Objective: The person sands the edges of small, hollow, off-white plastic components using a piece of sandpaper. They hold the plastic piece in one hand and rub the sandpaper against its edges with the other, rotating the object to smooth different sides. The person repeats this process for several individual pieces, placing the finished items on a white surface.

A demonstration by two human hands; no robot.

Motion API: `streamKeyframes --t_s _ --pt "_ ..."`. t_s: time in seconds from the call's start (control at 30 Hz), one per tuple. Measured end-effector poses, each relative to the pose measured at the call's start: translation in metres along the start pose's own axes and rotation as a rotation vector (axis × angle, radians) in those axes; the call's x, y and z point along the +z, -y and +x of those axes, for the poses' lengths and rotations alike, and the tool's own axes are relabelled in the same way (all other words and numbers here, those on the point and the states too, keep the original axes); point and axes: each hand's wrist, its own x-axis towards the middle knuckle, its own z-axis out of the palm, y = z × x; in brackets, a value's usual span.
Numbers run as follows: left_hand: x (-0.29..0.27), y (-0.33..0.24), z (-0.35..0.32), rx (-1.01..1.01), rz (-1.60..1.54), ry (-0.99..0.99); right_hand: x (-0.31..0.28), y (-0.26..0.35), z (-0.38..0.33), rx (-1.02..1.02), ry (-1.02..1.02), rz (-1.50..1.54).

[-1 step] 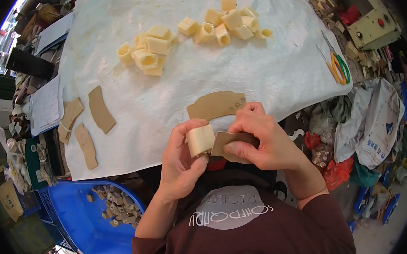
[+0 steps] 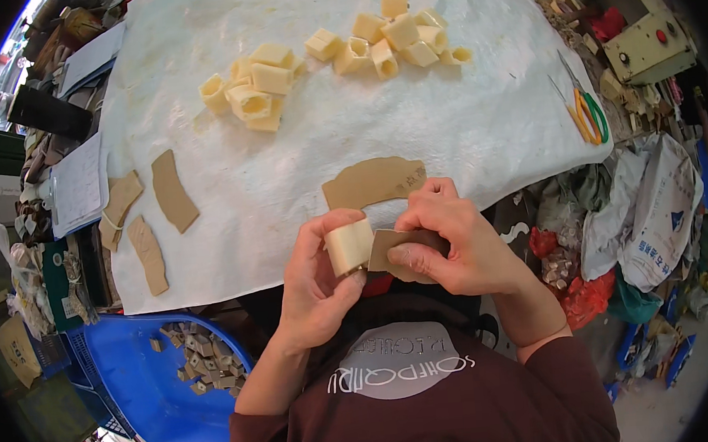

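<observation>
Left hand (image 2: 311, 284) is closed on a cream block (image 2: 348, 248), thumb on the near side, fingers curled round the far left side. Right hand (image 2: 455, 242) is pinching a stiff brown piece (image 2: 400, 255), thumb on its face, index finger bent over behind. Block and piece sit edge to edge in front of the torso, at the near edge of the tabletop; can't tell if they actually touch. Tabletop carries a white sheet (image 2: 268, 186). Just beyond the hands, flat on the sheet: a wider brown cutout (image 2: 372, 181) with dark marks at its right end, close to the right hand's knuckles. 3 narrower brown strips (image 2: 175, 191) lie to the left, 1 of them with a pale band round it. Far side has 2 heaps of cream blocks, left heap (image 2: 271, 79) and right heap (image 2: 401, 33), several showing round openings. Scissors (image 2: 585, 115) with orange and green handles lie near the right edge, blades apart. Blue tub (image 2: 147, 395) sits below the tabletop at left, small brownish blocks (image 2: 208, 357) piled in it. Control box (image 2: 648, 48) with a red button is far right, white sack (image 2: 660, 205) nearer on that side.
</observation>
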Motion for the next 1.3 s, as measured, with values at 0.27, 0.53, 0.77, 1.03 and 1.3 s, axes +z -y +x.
streamKeyframes --t_s 0.27,0.53,0.77,1.03,1.3 --pt "0.016 -0.001 -0.004 -0.051 -0.025 0.000 0.004 -0.010 -0.010 0.048 0.081 0.134" --pt "0.008 0.005 -0.005 0.006 0.161 0.137 0.005 -0.012 -0.012 0.035 0.044 0.135" --pt "0.015 -0.001 -0.005 -0.020 0.096 0.152 0.005 -0.012 -0.012 0.065 0.057 0.146" --pt "0.014 0.002 -0.004 0.013 0.132 0.163 0.004 -0.011 -0.012 0.097 0.047 0.151" --pt "0.019 -0.002 -0.004 0.026 0.166 0.139 0.003 -0.019 -0.010 0.037 0.017 0.087"
